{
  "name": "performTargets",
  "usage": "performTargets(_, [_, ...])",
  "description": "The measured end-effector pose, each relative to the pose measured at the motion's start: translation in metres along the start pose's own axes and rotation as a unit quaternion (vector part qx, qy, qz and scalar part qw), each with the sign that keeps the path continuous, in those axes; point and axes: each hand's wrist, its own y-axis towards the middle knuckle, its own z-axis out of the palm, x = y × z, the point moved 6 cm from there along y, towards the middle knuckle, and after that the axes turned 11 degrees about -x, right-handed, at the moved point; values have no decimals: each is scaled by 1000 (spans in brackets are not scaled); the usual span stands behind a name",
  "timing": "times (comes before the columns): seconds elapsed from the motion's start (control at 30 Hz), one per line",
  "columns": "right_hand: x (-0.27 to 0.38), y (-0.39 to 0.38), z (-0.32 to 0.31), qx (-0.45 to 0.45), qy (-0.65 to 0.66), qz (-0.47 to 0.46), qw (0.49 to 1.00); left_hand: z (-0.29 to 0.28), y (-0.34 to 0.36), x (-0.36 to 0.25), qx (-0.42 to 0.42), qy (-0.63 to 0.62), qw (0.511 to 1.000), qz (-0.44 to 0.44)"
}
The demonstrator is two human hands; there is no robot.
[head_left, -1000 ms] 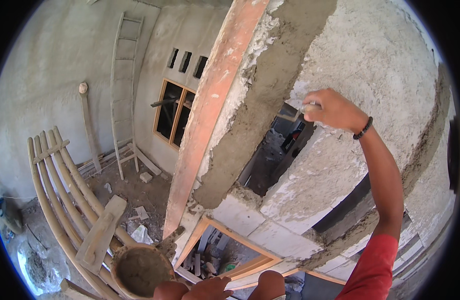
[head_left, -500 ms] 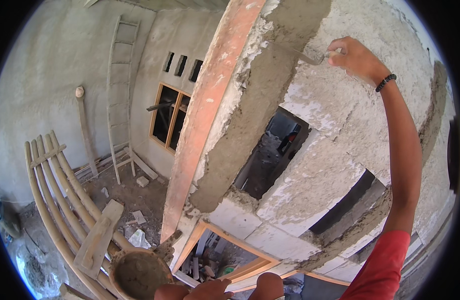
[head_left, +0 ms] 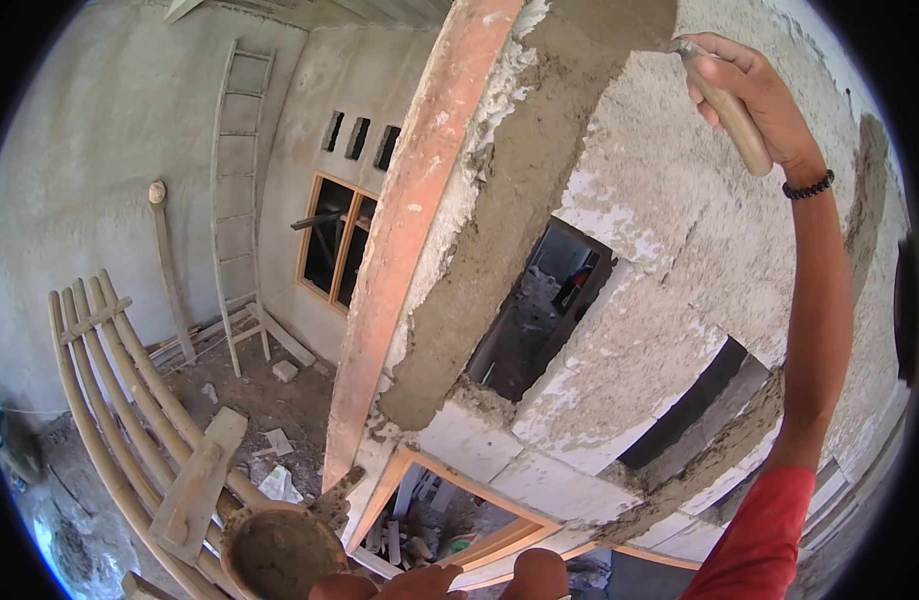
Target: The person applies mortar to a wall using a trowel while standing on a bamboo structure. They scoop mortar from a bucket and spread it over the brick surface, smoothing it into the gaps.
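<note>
My right hand [head_left: 744, 90] is raised high against the wall [head_left: 669, 250], with the fingers closed around the wooden handle of a trowel [head_left: 736, 118]. The butt of the handle points down towards my wrist, and the metal neck reaches left to the edge of a strip of wet grey plaster [head_left: 524, 170]; the blade itself I can hardly make out. A dark beaded bracelet [head_left: 808, 186] sits on that wrist, and a red sleeve [head_left: 764, 535] covers my upper arm.

My left hand [head_left: 416, 582] is low at the bottom edge, between my knees; I cannot tell whether it grips anything. Just left of the knees is a bucket [head_left: 227, 542] with grey mortar [head_left: 284, 555] inside.

A flat wooden board [head_left: 199, 482] lies across bamboo poles [head_left: 114, 385] beside the bucket. The plaster strip runs down alongside a pinkish plank [head_left: 416, 225], and right of its lower part is a narrow dark opening [head_left: 539, 310] through the wall. Far left, a ladder [head_left: 236, 175] leans in the corner.
</note>
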Motion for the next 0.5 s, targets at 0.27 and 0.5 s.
performTargets(0.27, [-111, -14, 26, -87, 6, 182, 979, 11, -5, 3, -36, -4, 999, 19])
performTargets(0.5, [-76, -28, 34, -115, 28, 143, 983, -13, -11, -3, 6, 36, 999, -20])
